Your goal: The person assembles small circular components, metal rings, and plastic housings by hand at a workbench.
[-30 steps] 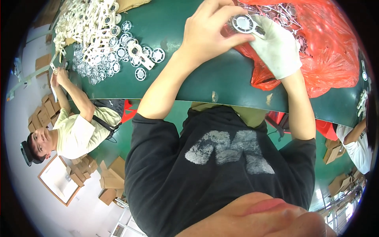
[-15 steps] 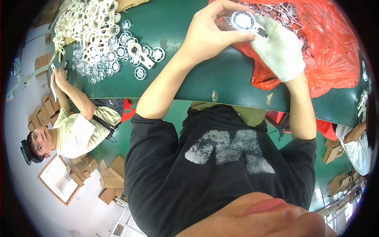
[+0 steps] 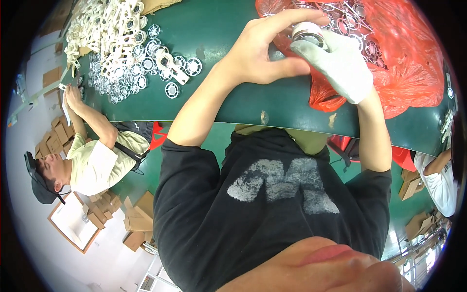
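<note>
Green table (image 3: 272, 102); right hand (image 3: 339, 67) grips round part (image 3: 308, 31); left hand (image 3: 252, 54) cupped wide.

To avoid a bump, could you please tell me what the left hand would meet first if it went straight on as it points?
Probably the round part held in the gloved right hand, though depth is unclear from this view.

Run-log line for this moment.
right hand: gloved, holding round part | left hand: bare, open beside it | red bag: loose parts inside
</note>
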### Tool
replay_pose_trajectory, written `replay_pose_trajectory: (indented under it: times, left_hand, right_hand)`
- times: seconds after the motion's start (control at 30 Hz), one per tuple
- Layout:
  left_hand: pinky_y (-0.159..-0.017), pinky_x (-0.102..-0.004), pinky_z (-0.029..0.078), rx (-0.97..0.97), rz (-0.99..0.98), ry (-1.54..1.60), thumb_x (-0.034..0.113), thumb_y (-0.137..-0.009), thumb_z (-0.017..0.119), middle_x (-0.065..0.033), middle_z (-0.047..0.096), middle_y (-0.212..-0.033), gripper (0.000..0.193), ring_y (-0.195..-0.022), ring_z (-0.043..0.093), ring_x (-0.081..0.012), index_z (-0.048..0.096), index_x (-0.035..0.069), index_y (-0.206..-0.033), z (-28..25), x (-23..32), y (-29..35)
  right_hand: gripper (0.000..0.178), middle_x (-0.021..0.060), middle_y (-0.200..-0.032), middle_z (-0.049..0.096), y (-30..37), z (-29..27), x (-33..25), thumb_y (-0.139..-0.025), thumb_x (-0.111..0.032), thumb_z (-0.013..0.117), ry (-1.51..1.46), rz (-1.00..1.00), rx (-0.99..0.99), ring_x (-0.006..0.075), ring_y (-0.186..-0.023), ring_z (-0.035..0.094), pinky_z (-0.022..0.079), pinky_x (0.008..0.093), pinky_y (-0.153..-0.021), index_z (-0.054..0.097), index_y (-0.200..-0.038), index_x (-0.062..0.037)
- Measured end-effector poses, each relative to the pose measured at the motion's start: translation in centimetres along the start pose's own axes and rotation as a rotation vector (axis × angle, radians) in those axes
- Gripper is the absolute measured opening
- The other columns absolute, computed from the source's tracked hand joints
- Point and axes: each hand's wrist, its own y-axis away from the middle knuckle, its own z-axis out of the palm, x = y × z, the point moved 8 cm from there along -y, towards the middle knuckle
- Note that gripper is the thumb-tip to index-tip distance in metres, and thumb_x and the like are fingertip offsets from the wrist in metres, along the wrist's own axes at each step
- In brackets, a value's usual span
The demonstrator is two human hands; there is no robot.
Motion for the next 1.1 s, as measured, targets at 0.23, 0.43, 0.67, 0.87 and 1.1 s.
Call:
replay_pose_trajectory:
  times: [0.23, 0.43, 0.67, 0.87, 1.1]
  left_hand:
    - [-0.089, -0.0301, 0.060, 0.060, -0.286, 0.463, 0.005, -0.092, 0.075, -0.0117, 0.074, -0.118, 0.027, -0.103, 0.071, -0.0159, 0.073, -0.004, -0.117, 0.7, -1.9, 0.7]
    - [-0.084, -0.0273, 0.052, -0.087, -0.348, 0.057, 0.011, -0.089, 0.078, -0.0045, 0.073, -0.095, 0.021, -0.091, 0.068, -0.0140, 0.076, 0.001, -0.108, -1.6, -2.1, -2.1]
    - [-0.063, -0.0261, 0.054, 0.377, -0.622, 0.017, 0.034, -0.106, 0.057, -0.0049, 0.067, -0.081, 0.036, -0.072, 0.064, -0.0116, 0.069, 0.001, -0.101, -17.0, -12.7, -4.6]
    - [-0.088, -0.0469, 0.057, 0.277, -0.774, -1.304, 0.026, -0.093, 0.063, -0.0246, 0.071, -0.101, 0.034, -0.096, 0.069, -0.0406, 0.069, -0.001, -0.113, -20.3, -6.5, -5.4]
    - [-0.089, -0.0478, 0.055, 0.395, -0.656, -1.805, 0.034, -0.088, 0.078, -0.0230, 0.072, -0.105, 0.045, -0.102, 0.067, -0.0402, 0.067, -0.001, -0.115, -28.5, -6.9, 7.2]
  right_hand:
    - [0.029, 0.0141, -0.087, 0.072, 0.4, 1.1, 1.2, -0.100, -0.038, 0.062, 0.157, 0.153, 0.064, 0.0346, -0.080, 0.070, 0.054, 0.0423, -0.070, 0.072, -0.115, -0.0151]
    - [0.039, 0.0179, -0.098, 0.072, 0.6, 0.5, 1.4, -0.100, -0.040, 0.060, 0.216, 0.101, 0.072, 0.0348, -0.093, 0.071, 0.055, 0.0434, -0.079, 0.067, -0.128, -0.0137]
    - [0.052, 0.0056, -0.090, 0.070, -0.4, 0.2, 1.1, -0.096, -0.027, 0.068, 0.030, 0.243, 0.188, 0.0157, -0.075, 0.065, 0.054, 0.0290, -0.076, 0.058, -0.143, -0.0072]
    - [0.052, 0.0093, -0.090, 0.068, 0.4, 0.2, 2.2, -0.097, -0.031, 0.064, 0.103, 0.376, 0.026, 0.0190, -0.079, 0.065, 0.053, 0.0322, -0.083, 0.058, -0.142, -0.0059]
    - [0.044, 0.0109, -0.102, 0.075, 0.4, 0.0, 1.6, -0.097, -0.027, 0.066, 0.236, 0.237, 0.094, 0.0248, -0.085, 0.072, 0.056, 0.0337, -0.083, 0.062, -0.137, -0.0099]
